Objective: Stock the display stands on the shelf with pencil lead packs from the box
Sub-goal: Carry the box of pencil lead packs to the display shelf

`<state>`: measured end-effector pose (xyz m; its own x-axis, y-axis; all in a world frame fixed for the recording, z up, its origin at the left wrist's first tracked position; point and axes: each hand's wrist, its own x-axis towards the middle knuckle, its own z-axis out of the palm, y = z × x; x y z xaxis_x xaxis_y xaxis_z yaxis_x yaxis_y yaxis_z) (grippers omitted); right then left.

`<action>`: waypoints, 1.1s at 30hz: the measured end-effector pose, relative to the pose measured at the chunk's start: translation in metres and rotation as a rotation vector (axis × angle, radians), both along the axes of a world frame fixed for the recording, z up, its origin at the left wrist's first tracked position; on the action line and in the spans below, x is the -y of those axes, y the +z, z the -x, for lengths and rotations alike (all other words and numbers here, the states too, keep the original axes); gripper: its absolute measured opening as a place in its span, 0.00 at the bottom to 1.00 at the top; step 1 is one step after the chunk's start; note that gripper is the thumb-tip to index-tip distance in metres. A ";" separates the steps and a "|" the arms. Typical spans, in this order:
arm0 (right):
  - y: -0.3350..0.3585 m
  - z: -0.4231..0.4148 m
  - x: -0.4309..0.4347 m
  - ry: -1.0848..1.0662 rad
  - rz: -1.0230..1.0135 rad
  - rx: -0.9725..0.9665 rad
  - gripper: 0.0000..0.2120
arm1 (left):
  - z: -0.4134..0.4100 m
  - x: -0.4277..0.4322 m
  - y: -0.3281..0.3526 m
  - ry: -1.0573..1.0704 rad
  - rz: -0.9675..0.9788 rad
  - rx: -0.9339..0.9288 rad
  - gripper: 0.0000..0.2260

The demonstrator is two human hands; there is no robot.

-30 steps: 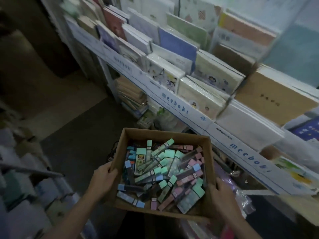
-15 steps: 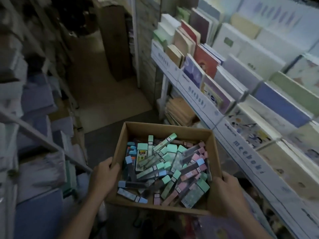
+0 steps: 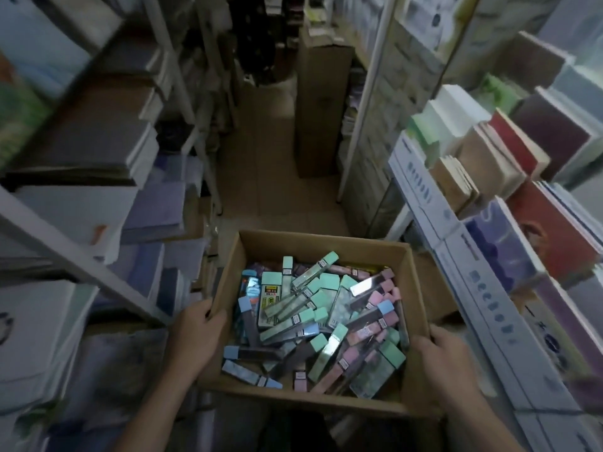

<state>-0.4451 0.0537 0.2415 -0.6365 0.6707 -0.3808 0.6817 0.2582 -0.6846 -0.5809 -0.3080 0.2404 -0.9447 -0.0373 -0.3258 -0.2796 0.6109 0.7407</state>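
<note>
The box (image 3: 326,246) is at the lower middle of the frame, packs (image 3: 310,318) piled in it. The left hand (image 3: 195,334) holds its left side, the right hand (image 3: 447,360) its right. Notebooks (image 3: 509,151) stand at right, book stacks (image 3: 91,138) at left.

Dim aisle, blurred edges, wide-angle distortion

The one head-worn, wide-angle camera looks forward and steeply down onto the cardboard box (image 3: 319,246), close beneath it. Beyond the box the aisle floor (image 3: 277,197) recedes, with a notebook rack (image 3: 483,282) right of the box and stacked shelving (image 3: 85,141) to its left.
</note>
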 end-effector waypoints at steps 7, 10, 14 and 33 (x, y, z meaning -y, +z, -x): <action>0.006 0.168 -0.055 0.134 0.058 -0.015 0.08 | 0.123 -0.038 0.032 0.110 -0.023 0.024 0.13; 0.017 0.228 -0.067 0.147 0.088 -0.024 0.09 | 0.171 -0.051 0.047 0.144 -0.019 0.018 0.13; 0.028 0.308 -0.081 0.166 0.120 -0.039 0.08 | 0.243 -0.067 0.058 0.164 -0.035 0.026 0.13; 0.074 0.688 -0.131 0.028 0.039 0.026 0.09 | 0.652 -0.132 0.065 0.056 -0.061 -0.021 0.13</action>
